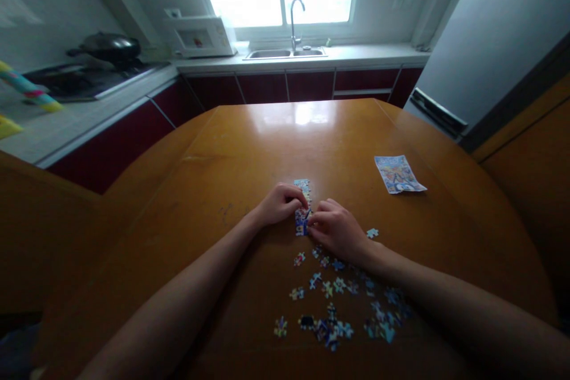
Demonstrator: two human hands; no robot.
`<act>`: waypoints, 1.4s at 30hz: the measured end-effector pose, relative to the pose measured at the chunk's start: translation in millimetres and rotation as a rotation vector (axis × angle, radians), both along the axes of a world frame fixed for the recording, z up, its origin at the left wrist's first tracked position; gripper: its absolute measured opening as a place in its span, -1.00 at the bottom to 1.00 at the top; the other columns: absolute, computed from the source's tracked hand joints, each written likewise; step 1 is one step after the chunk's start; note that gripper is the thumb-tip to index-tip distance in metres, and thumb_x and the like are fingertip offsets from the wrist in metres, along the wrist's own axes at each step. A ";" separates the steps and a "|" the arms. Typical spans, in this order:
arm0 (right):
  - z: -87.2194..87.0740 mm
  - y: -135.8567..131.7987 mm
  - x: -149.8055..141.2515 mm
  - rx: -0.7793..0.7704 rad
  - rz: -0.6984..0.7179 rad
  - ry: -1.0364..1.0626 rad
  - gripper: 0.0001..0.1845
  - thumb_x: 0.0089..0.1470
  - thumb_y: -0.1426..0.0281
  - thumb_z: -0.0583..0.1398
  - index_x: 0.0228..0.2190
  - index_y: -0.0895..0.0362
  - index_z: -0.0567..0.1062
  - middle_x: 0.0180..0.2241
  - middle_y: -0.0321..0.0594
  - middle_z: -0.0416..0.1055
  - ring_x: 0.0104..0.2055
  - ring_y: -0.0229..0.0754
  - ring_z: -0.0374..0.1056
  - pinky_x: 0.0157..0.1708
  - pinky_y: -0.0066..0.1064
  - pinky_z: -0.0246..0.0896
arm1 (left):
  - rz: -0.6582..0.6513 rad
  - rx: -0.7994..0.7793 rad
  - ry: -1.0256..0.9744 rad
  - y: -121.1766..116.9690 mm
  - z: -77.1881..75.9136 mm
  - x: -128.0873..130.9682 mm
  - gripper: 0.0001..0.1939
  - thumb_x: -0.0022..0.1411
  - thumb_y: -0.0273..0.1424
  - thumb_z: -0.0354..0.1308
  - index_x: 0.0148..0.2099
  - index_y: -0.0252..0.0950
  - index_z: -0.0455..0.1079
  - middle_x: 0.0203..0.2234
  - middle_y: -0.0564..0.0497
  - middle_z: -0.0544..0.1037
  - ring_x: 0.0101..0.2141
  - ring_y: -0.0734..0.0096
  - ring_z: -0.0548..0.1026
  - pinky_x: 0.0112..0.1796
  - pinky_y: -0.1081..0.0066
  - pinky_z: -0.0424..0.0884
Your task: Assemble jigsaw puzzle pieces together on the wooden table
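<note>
A narrow strip of joined jigsaw puzzle pieces (301, 184) lies on the wooden table, running away from me. My left hand (284, 202) rests at its left side, fingers curled, with the fingertips on the strip. From the right, my right hand (335, 224) reaches to the strip's near end, thumb and fingers pinched together at its edge. A puzzle piece seems to be between those fingertips, though it is mostly hidden. Loose puzzle pieces (328, 289) are scattered nearer to me, some partly under my right forearm. One pale piece (372, 233) lies right of my right hand.
A creased printed picture sheet (399, 175) lies on the right of the table (214, 154). Beyond the table are a counter with a sink (285, 54), a white microwave (200, 35) and a stove with a dark pan (109, 47). A fridge (485, 41) stands at the right.
</note>
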State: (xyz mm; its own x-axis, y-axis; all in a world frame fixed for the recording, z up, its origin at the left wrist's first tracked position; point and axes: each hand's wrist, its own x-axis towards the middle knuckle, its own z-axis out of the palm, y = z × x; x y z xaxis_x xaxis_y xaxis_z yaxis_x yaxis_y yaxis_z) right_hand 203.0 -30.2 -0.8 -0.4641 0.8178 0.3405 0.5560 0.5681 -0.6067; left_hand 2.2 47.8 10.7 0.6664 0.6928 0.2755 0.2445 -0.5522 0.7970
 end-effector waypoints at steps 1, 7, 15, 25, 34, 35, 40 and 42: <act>-0.4 0.3 -0.3 0.001 0.012 -0.006 -0.89 0.06 0.54 0.28 -0.45 0.10 0.57 -0.39 -0.25 0.39 -0.24 -0.17 0.24 -0.25 -0.36 0.17 | 0.003 0.002 0.000 -0.2 0.2 0.2 -0.72 0.04 -0.56 0.01 -0.42 -0.35 0.58 -0.57 0.02 0.54 -0.50 0.51 0.41 -0.42 0.52 0.29; 0.6 1.3 -0.8 -0.014 0.043 -0.027 -0.88 0.07 0.51 0.28 -0.45 0.08 0.59 -0.38 -0.25 0.41 -0.23 -0.16 0.26 -0.23 -0.37 0.18 | 0.000 0.019 -0.001 -0.6 0.7 0.4 -0.72 0.04 -0.57 0.01 -0.42 -0.36 0.58 -0.58 0.02 0.54 -0.51 0.51 0.41 -0.42 0.53 0.29; 5.1 9.3 5.7 -0.122 -0.051 0.239 -0.91 0.08 0.48 0.30 -0.42 0.11 0.63 -0.40 -0.24 0.47 -0.34 -0.24 0.34 -0.30 -0.40 0.22 | 0.002 0.039 0.006 0.1 1.0 0.2 -0.71 0.06 -0.57 0.01 -0.38 -0.36 0.59 -0.56 0.01 0.55 -0.52 0.50 0.40 -0.45 0.53 0.26; -8.8 67.8 72.4 -0.175 -0.438 0.373 -0.79 0.00 0.29 0.28 -0.46 0.20 0.60 -0.47 -0.15 0.54 -0.46 -0.18 0.38 -0.43 -0.37 0.21 | 0.011 0.025 0.030 1.7 -2.8 -0.5 -0.69 0.04 -0.56 -0.01 -0.38 -0.36 0.59 -0.54 -0.01 0.56 -0.49 0.47 0.43 -0.42 0.50 0.29; -17.2 72.6 77.9 -0.156 -0.415 0.271 -0.83 0.01 0.34 0.25 -0.46 0.18 0.61 -0.47 -0.18 0.55 -0.43 -0.17 0.41 -0.42 -0.39 0.21 | 0.035 0.061 0.058 2.8 -2.2 -0.8 -0.71 0.07 -0.54 0.00 -0.39 -0.36 0.58 -0.55 0.00 0.55 -0.50 0.48 0.43 -0.43 0.50 0.28; -17.2 72.6 77.6 -0.156 -0.414 0.274 -0.83 0.01 0.34 0.25 -0.46 0.18 0.61 -0.46 -0.18 0.55 -0.43 -0.17 0.41 -0.42 -0.39 0.21 | 0.037 0.058 0.061 2.8 -1.9 -0.7 -0.71 0.06 -0.54 -0.01 -0.39 -0.36 0.58 -0.55 0.00 0.55 -0.51 0.48 0.43 -0.44 0.51 0.27; -16.2 72.9 78.3 -0.160 -0.418 0.233 -0.86 0.01 0.36 0.26 -0.45 0.17 0.62 -0.46 -0.21 0.56 -0.42 -0.18 0.42 -0.42 -0.40 0.21 | 0.056 0.039 0.071 3.1 -2.5 -0.6 -0.70 0.04 -0.54 -0.01 -0.39 -0.35 0.58 -0.56 0.01 0.53 -0.53 0.50 0.40 -0.47 0.52 0.26; -14.9 72.4 78.1 -0.159 -0.419 0.226 -0.86 0.01 0.37 0.26 -0.44 0.17 0.62 -0.46 -0.20 0.56 -0.42 -0.18 0.42 -0.42 -0.41 0.21 | 0.058 0.036 0.074 3.6 -3.5 -0.8 -0.70 0.04 -0.53 -0.01 -0.39 -0.36 0.58 -0.55 0.00 0.53 -0.52 0.49 0.41 -0.44 0.51 0.28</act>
